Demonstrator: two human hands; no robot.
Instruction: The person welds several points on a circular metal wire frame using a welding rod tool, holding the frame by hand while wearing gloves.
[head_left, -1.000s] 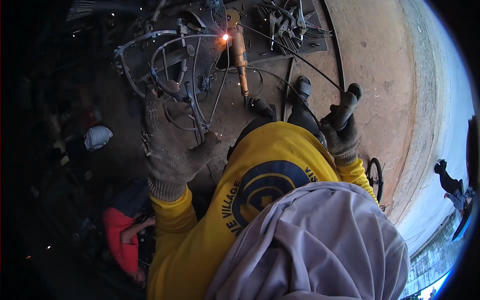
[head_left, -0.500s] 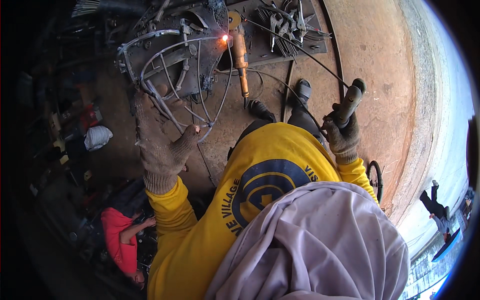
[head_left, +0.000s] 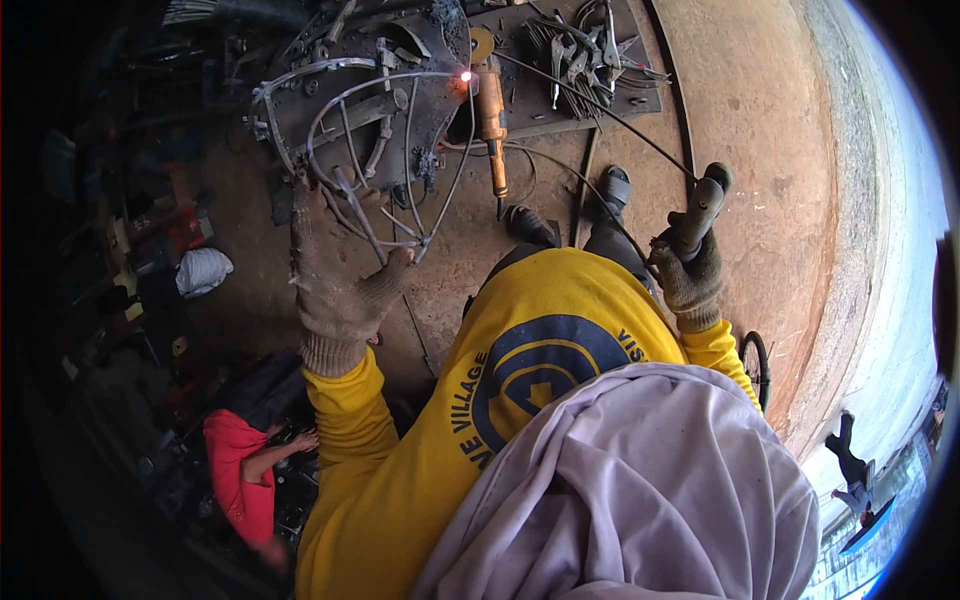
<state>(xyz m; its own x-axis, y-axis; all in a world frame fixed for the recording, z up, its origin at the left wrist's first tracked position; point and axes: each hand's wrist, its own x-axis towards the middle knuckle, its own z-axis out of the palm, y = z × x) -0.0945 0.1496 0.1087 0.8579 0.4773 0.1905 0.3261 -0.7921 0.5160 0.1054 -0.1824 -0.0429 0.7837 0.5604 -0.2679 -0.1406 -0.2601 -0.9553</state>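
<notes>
My left hand [head_left: 345, 295], in a dirty knitted glove, grips the near left side of a curved cage-like metal rod frame [head_left: 408, 170]. Its thumb is by the joint where the rods meet, and some fingers are hidden behind the rods. In my gloved right hand [head_left: 692, 272] is a welding electrode holder [head_left: 702, 212], with the fingers wrapped round it. A long thin welding rod [head_left: 600, 105] runs from the holder toward a small glowing spot [head_left: 466, 76] at the frame's far right corner. An orange angle grinder [head_left: 490, 110] lies just right of that glow.
Locking pliers [head_left: 580, 60] and thin rods lie on the dark metal table [head_left: 640, 98] at the far side. A cable [head_left: 575, 170] crosses the brown floor. At lower left a person in red [head_left: 240, 475] bends over dark parts. Another person [head_left: 852, 465] is far right.
The metal rod frame and my left hand have shifted slightly right, and the frame looks a little turned. The glow has moved slightly right too. The whole view has shifted a little.
</notes>
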